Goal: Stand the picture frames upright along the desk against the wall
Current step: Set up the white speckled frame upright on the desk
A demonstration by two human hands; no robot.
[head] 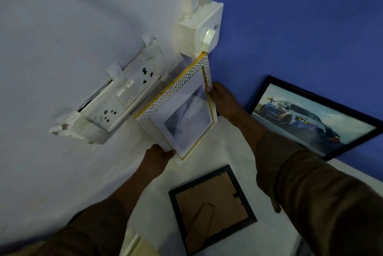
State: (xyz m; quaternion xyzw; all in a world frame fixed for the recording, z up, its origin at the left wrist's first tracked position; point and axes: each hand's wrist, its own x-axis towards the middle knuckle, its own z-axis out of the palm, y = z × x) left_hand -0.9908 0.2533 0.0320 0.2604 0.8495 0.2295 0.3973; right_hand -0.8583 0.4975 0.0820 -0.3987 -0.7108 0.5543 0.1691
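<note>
White pebbled frame (pixel 182 110) held in both hands at the room corner — left hand (pixel 158 157) closed on its lower corner, right hand (pixel 222 100) on the far long edge. Long axis tilts toward the white wall (pixel 62 27). Black frame (pixel 211 208) face-down on the surface (pixel 259 177); car picture (pixel 310 116) leans on the blue wall — little room.

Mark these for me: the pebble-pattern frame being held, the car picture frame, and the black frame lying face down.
Pebble-pattern frame (pixel 187 114): head view, on its glass front.
Car picture frame (pixel 310 116): head view, on the printed car.
Face-down black frame (pixel 209 208): head view, on the brown backing board.
</note>
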